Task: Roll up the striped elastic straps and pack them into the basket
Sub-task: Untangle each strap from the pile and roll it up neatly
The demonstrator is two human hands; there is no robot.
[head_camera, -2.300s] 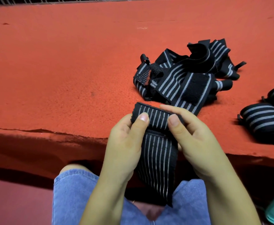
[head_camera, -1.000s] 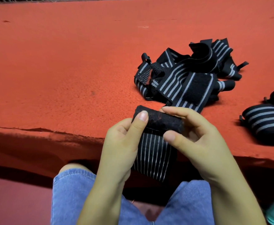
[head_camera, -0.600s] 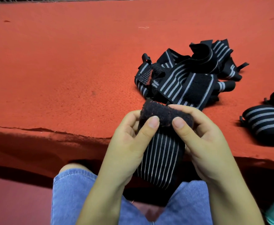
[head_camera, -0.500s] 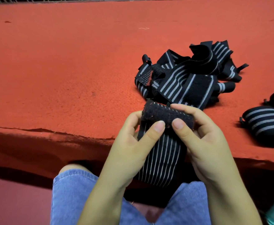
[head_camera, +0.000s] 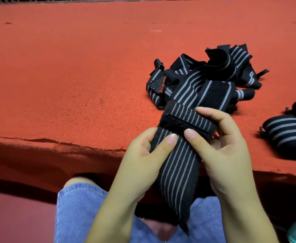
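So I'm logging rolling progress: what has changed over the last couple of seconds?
Both hands, left and right, kept their grip and turned the strap further; its roll is thicker, its hanging tail shorter. The loose pile and finished rolls stayed put.

Dim, warm overhead light; soft shadows, slight wide-angle bowing, blurred corners.
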